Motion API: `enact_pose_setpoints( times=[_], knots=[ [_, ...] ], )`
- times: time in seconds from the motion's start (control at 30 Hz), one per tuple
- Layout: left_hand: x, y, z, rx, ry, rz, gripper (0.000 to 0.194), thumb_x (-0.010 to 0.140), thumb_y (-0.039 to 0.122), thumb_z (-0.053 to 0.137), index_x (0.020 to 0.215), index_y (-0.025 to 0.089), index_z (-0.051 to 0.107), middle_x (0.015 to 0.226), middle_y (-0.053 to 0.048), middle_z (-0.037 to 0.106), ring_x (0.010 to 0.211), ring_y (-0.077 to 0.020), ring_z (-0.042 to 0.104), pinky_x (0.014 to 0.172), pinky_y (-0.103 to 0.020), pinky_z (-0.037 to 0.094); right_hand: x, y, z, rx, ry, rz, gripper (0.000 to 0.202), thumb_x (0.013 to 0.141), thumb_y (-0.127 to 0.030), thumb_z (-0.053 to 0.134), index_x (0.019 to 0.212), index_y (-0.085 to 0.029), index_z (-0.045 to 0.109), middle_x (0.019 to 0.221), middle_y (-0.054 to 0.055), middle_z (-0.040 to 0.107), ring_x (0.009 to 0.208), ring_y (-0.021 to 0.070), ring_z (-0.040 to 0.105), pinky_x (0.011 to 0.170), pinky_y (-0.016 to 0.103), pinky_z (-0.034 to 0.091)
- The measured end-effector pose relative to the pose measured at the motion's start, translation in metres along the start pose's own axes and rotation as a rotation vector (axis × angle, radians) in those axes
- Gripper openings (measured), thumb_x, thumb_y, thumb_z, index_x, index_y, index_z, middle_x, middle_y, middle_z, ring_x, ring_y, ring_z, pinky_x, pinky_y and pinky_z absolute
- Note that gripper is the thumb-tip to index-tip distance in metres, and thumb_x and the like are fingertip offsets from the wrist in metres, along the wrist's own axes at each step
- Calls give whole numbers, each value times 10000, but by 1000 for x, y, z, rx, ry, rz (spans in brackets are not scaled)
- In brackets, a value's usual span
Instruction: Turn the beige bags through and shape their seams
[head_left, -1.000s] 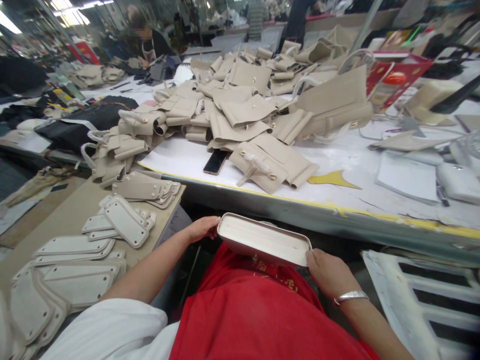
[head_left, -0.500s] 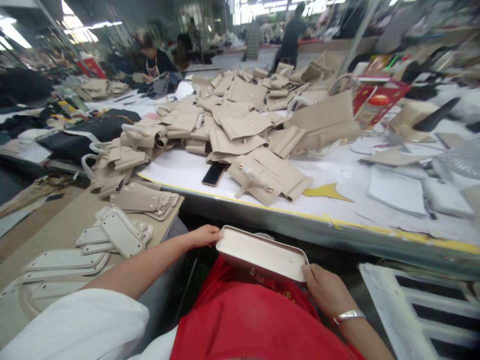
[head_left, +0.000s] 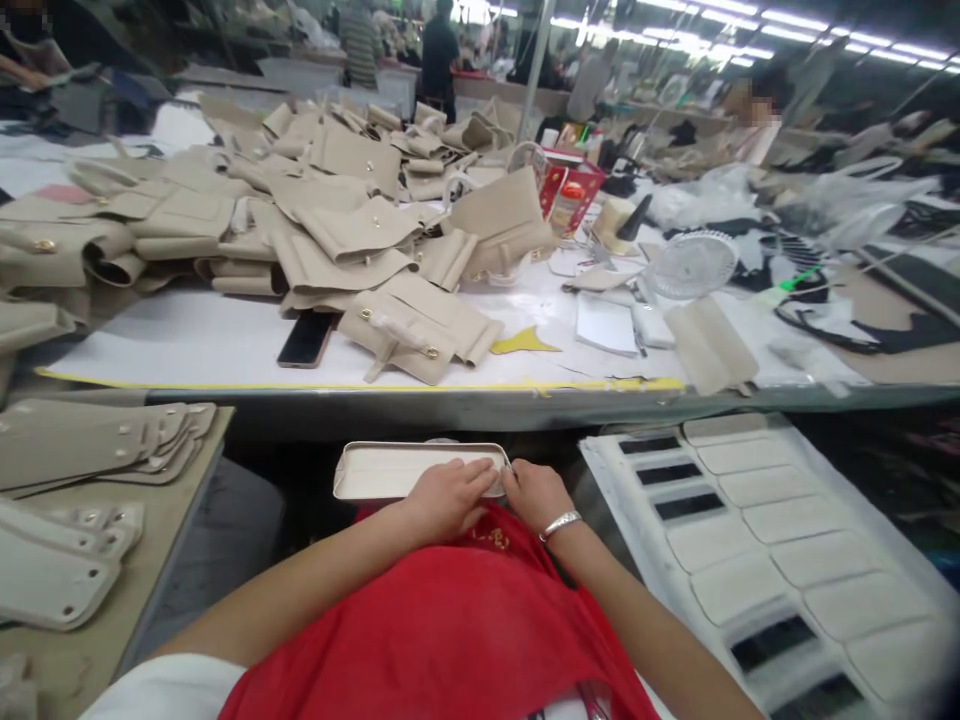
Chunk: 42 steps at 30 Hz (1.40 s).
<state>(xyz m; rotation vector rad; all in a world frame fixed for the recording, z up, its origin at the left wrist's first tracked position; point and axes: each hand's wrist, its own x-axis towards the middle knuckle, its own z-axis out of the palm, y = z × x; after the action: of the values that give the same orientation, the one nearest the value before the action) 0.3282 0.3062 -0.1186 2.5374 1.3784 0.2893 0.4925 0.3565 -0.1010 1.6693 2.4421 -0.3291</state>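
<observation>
Left hand (head_left: pixel 446 500) has joined right hand (head_left: pixel 535 494) — fingers extended over the box (head_left: pixel 382 470), grip unclear; right pinches its corner, seemingly both's focus.

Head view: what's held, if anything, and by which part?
A shallow off-white tray-like piece: the right grip holds it by its right-end rim; the left grip lies over that end, its hold unclear.
</observation>
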Motion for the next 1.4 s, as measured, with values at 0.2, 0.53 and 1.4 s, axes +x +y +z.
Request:
enact_pose_setpoints(
  times=[0.2, 0.53, 1.4],
  knots=[
    [12, -3, 5, 83, -115, 25, 539, 804, 367, 455, 1291, 144, 392, 1347, -101, 402, 923, -253, 506, 740, -363, 455, 2, -4, -2, -27, -20, 5, 343, 890, -295, 302, 810, -122, 588, 772, 142, 662, 726, 239, 637, 615, 284, 390],
    [14, -1, 0, 72, -190, 10, 665, 736, 493, 543, 1282, 138, 408, 1359, -113, 383, 897, -266, 507, 693, -352, 452, 12, 26, 4, 954, -378, 98, 391, 862, -492, 357, 742, -152, 508, 688, 57, 641, 593, 145, 624, 554, 243, 469],
    [7, -16, -9, -309, -138, -24, 792, 685, 571, 590, 1327, 172, 355, 1363, -122, 386, 1042, -287, 495, 862, -407, 426, 33, 23, 20, 1086, -459, 219, 359, 788, -521, 501, 696, -186, 411, 495, -48, 546, 368, 93, 530, 327, 185, 428]
  ],
)
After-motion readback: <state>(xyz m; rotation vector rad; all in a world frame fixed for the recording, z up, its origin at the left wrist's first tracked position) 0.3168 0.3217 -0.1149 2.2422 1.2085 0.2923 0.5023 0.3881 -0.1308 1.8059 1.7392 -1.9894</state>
